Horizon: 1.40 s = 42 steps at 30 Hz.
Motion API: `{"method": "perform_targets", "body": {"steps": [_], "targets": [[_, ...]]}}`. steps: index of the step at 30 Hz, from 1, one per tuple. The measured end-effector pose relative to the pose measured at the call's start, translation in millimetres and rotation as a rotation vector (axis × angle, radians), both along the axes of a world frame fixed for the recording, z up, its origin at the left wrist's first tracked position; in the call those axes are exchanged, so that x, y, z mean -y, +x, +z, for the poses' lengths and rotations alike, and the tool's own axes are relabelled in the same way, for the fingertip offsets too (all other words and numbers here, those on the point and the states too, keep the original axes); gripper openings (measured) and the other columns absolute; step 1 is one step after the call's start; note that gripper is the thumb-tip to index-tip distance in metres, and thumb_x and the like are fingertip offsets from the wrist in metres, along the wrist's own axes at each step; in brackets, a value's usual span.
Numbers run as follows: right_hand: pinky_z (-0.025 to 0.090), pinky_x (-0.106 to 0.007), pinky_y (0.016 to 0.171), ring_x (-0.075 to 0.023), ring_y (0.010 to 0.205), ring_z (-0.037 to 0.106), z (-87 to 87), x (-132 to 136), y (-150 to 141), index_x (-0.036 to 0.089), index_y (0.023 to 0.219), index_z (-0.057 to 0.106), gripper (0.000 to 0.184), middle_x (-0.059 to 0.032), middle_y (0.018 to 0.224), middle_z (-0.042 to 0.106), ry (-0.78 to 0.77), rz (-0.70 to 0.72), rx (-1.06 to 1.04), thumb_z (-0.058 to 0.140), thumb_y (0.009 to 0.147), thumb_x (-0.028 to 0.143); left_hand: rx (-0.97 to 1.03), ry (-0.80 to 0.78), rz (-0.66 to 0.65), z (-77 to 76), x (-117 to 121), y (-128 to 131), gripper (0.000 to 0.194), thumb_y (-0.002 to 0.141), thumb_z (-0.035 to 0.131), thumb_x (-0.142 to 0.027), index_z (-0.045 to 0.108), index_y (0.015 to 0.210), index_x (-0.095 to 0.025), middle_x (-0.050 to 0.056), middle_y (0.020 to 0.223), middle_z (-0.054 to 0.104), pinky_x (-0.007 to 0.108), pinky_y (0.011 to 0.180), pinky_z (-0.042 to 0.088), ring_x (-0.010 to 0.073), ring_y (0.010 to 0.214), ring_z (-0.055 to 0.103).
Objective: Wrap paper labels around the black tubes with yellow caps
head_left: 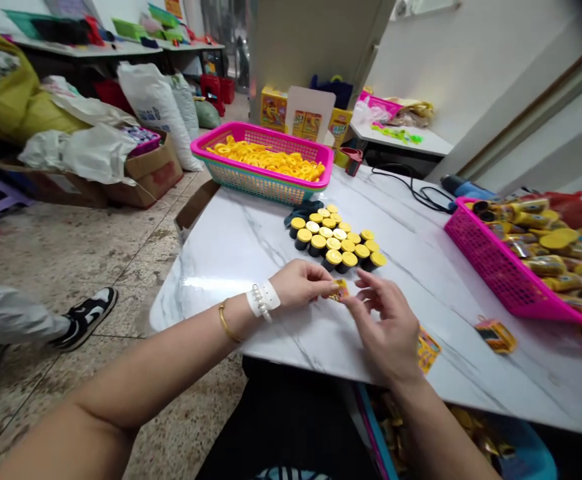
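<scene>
Over the near edge of the white marbled table, my left hand [301, 283] pinches a small yellow printed label [341, 289] between thumb and fingertips. My right hand [388, 323] is close by on the right, its thumb at the label's edge and its other fingers apart from the thumb, loosely curled. Just beyond both hands stands a cluster of small black canisters with yellow lids [333, 244]. A printed yellow sheet [427, 350] lies partly hidden behind my right wrist. Farther right rests a small bundle of yellow printed pieces [495, 335].
A pink basket [495, 280] of yellow wrapped tubes stands at right. Another pink basket [328, 160], set in a teal one, holds yellow plastic parts. A black cable [423, 193] crosses the back. Below the table is a blue tub [535, 453]. Someone's shoe [88, 317] is at left.
</scene>
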State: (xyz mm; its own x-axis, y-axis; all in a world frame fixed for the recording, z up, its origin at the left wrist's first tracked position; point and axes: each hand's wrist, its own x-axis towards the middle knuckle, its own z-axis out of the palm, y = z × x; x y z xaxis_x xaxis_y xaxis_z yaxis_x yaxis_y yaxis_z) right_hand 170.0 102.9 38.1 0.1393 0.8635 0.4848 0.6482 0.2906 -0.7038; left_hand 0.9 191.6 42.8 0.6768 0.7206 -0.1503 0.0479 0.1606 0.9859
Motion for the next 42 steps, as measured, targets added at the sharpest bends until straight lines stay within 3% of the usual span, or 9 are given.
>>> {"method": "perform_targets", "body": {"steps": [3, 5, 8, 11, 15, 21, 25, 34, 42], "targets": [[0.046, -0.026, 0.054, -0.0139, 0.062, 0.057, 4.2, -5.0, 4.0, 0.017, 0.094, 0.071, 0.029, -0.0027, 0.075, 0.065, -0.36, 0.134, -0.175, 0.062, 0.091, 0.045, -0.013, 0.084, 0.01, -0.2, 0.6, 0.0, 0.032, 0.076, 0.074, -0.041, 0.065, 0.064, -0.012, -0.001, 0.06, 0.059, 0.02, 0.053, 0.036, 0.0084, 0.056, 0.047], [0.039, -0.023, 0.049, -0.0111, 0.054, 0.048, 3.7, -7.2, 3.7, 0.017, 0.073, 0.065, 0.037, 0.0021, 0.059, 0.054, -0.445, 0.151, -0.179, 0.059, 0.092, 0.048, -0.029, 0.111, 0.07, 1.0, 1.2, 0.9, 0.038, 0.076, 0.073, -0.045, 0.061, 0.06, -0.014, -0.003, 0.055, 0.054, 0.02, 0.051, 0.033, 0.0081, 0.053, 0.044], [0.034, -0.023, 0.048, -0.01, 0.052, 0.041, -1.8, -7.6, 0.0, 0.018, 0.066, 0.056, 0.042, 0.0046, 0.056, 0.046, -0.33, -0.012, -0.195, 0.052, 0.095, 0.049, -0.032, 0.122, 0.212, 5.7, 3.1, 1.1, 0.042, 0.08, 0.067, -0.054, 0.06, 0.064, -0.015, -0.006, 0.048, 0.045, 0.02, 0.047, 0.027, 0.0074, 0.047, 0.036], [0.034, -0.024, 0.05, -0.0108, 0.051, 0.042, -7.1, -5.2, -2.0, 0.019, 0.066, 0.054, 0.044, 0.0045, 0.055, 0.047, -0.213, -0.144, -0.16, 0.048, 0.097, 0.049, 0.002, 0.187, 0.316, 12.0, 8.9, -0.4, 0.042, 0.084, 0.062, -0.054, 0.062, 0.069, -0.016, -0.005, 0.049, 0.045, 0.02, 0.047, 0.029, 0.0077, 0.047, 0.037], [0.035, -0.025, 0.054, -0.0112, 0.052, 0.046, -9.2, -2.9, -2.5, 0.019, 0.062, 0.053, 0.043, 0.0032, 0.055, 0.051, -0.075, -0.206, -0.022, 0.049, 0.098, 0.043, 0.011, 0.304, 0.287, 17.7, 21.2, -2.7, 0.039, 0.085, 0.064, -0.049, 0.067, 0.067, -0.014, -0.003, 0.05, 0.049, 0.021, 0.049, 0.032, 0.008, 0.049, 0.04], [0.032, -0.025, 0.052, -0.0097, 0.05, 0.041, -8.2, -5.9, -5.0, 0.019, 0.059, 0.051, 0.043, 0.0048, 0.052, 0.045, 0.02, -0.276, 0.032, 0.053, 0.097, 0.04, -0.057, 0.448, 0.282, 18.4, 31.1, -1.1, 0.029, 0.082, 0.07, -0.041, 0.076, 0.073, -0.014, 0.004, 0.059, 0.064, 0.023, 0.052, 0.038, 0.0112, 0.055, 0.049], [0.033, -0.025, 0.052, -0.0096, 0.049, 0.041, -7.1, -5.0, -6.5, 0.019, 0.059, 0.051, 0.044, 0.0046, 0.052, 0.046, 0.041, -0.271, 0.032, 0.053, 0.097, 0.041, -0.069, 0.371, 0.327, 15.9, 29.3, 0.9, 0.028, 0.08, 0.071, -0.042, 0.078, 0.079, -0.015, 0.004, 0.064, 0.067, 0.023, 0.054, 0.043, 0.0119, 0.057, 0.053], [0.032, -0.025, 0.051, -0.0094, 0.049, 0.041, -5.7, -4.0, -8.7, 0.02, 0.058, 0.046, 0.044, 0.0043, 0.052, 0.046, 0.146, -0.303, 0.02, 0.054, 0.097, 0.037, -0.024, -0.043, 0.209, 13.8, 21.3, 2.1, 0.038, 0.074, 0.075, -0.051, 0.071, 0.072, -0.013, -0.004, 0.05, 0.053, 0.018, 0.038, 0.028, 0.0042, 0.038, 0.038], [0.035, -0.025, 0.054, -0.011, 0.053, 0.048, -10.7, -4.8, -12.4, 0.02, 0.061, 0.051, 0.037, 0.0023, 0.057, 0.052, 0.216, -0.239, 0.089, 0.056, 0.097, 0.03, 0.05, -0.068, 0.202, 13.8, 21.6, 2.1, 0.037, 0.069, 0.08, -0.047, 0.073, 0.075, -0.012, -0.004, 0.053, 0.055, 0.019, 0.041, 0.028, 0.0038, 0.041, 0.039]]}}
